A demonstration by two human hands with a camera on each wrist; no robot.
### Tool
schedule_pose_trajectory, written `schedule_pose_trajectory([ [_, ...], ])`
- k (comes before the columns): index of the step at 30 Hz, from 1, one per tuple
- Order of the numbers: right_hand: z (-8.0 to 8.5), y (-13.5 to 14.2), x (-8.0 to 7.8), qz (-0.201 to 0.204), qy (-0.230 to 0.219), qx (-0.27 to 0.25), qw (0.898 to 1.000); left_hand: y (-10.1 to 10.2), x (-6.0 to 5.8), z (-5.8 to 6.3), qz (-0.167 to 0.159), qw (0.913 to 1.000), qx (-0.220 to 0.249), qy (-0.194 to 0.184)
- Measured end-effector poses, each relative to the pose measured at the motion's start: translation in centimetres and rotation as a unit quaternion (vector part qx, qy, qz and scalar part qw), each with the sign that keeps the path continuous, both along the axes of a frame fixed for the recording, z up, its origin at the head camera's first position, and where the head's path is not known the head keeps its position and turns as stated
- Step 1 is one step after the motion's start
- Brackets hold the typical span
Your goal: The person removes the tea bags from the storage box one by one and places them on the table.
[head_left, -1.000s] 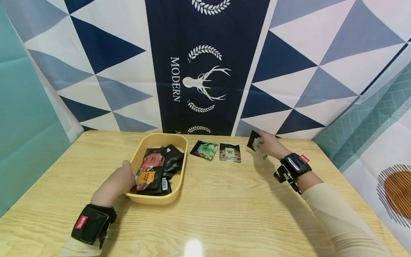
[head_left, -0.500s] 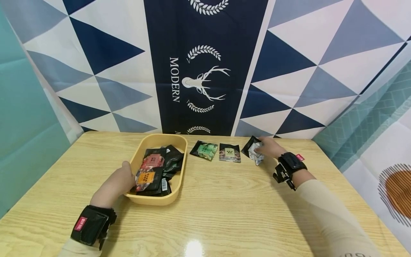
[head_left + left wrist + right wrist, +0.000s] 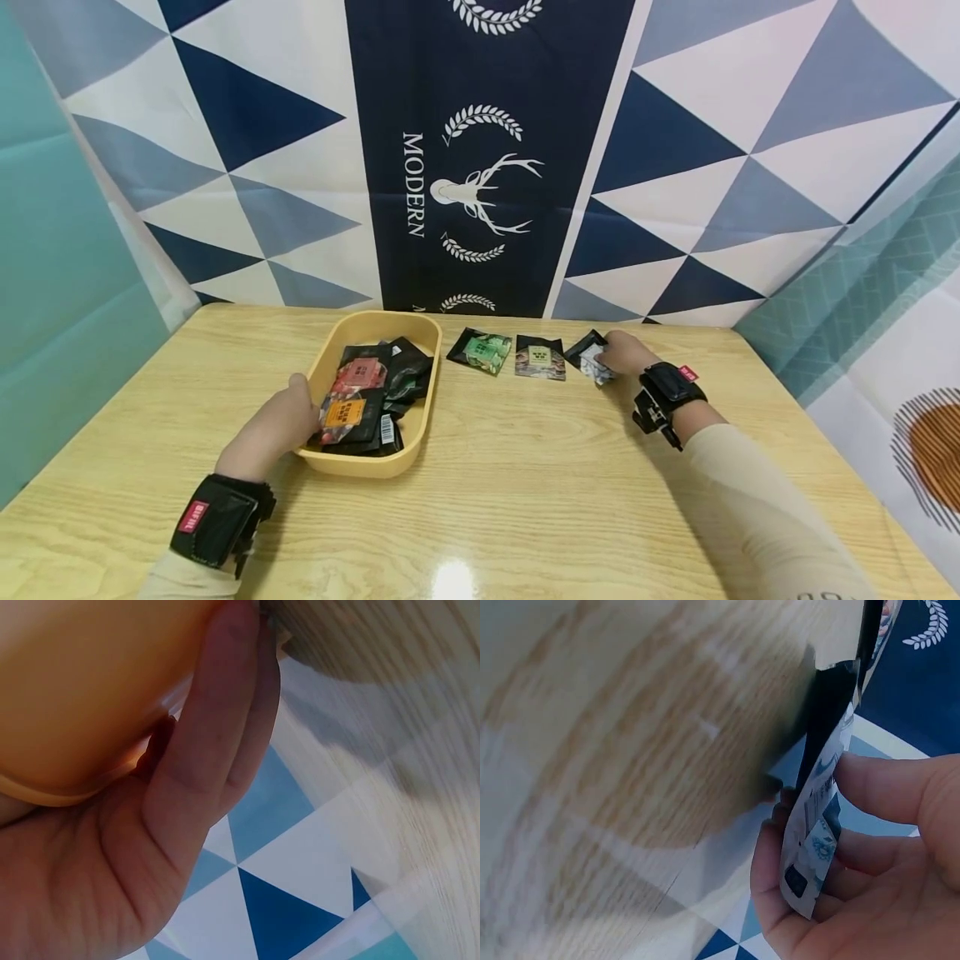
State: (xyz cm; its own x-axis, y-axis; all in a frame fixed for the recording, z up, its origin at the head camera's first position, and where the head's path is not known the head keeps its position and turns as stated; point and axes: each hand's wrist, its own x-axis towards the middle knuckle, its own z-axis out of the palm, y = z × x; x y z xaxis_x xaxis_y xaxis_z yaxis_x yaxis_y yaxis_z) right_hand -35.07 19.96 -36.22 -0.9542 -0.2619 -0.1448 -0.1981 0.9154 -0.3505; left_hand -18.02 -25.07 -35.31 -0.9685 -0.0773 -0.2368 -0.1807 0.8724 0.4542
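At the left, my left hand (image 3: 285, 417) grips the wall of a yellow plastic tub (image 3: 362, 468); in the left wrist view its fingers lie along the tub's outside. Inside are several black sachets, among them one with a red label (image 3: 362, 373) and one with an orange label (image 3: 345, 412). My right hand (image 3: 628, 353) pinches a black and pale grey sachet (image 3: 592, 363) close over the tabletop. In the right wrist view, thumb and fingers hold this sachet (image 3: 816, 832) by its edges. To its left lie a green-labelled sachet (image 3: 482, 351) and a yellow-labelled sachet (image 3: 540, 357).
The wooden table (image 3: 510, 483) runs back to a patterned curtain (image 3: 480, 192) behind the sachets. A teal sheet (image 3: 75, 275) borders the left side, and another hanging cloth (image 3: 892, 333) stands at the right.
My right hand has lowered the grey sachet and brought it slightly left, flatter over the table beside the yellow-labelled one. My left hand keeps its grip on the tub.
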Motion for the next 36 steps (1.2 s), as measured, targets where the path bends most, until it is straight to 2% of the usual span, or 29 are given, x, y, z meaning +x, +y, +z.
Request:
schedule_pose_trajectory([
  [6, -0.3, 0.0, -0.3, -0.003, 0.027, 0.003, 1.0, 0.2, 0.0, 0.2, -0.007, 0.9998, -0.02, 0.006],
  [13, -0.4, -0.1, -0.6, -0.025, 0.042, 0.014, 0.999, 0.0, 0.1, 0.4, -0.01, 0.9998, -0.014, 0.012],
  [21, -0.7, -0.3, 0.4, -0.055, 0.088, 0.046, 0.994, 0.1, 0.1, 0.3, -0.012, 0.9998, -0.012, 0.011],
  [25, -0.7, -0.7, 1.1, -0.053, 0.107, 0.062, 0.991, 0.1, 0.2, 0.3, -0.01, 0.9999, -0.008, 0.008],
  [29, -0.1, -1.3, 1.5, -0.043, 0.123, 0.051, 0.99, 0.2, 0.2, 0.4, -0.004, 1.0, -0.004, 0.002],
  [36, 1.8, -4.1, 2.3, 0.01, 0.18, 0.011, 0.983, 0.3, 0.3, 0.6, 0.01, 0.9998, 0.017, -0.009],
])
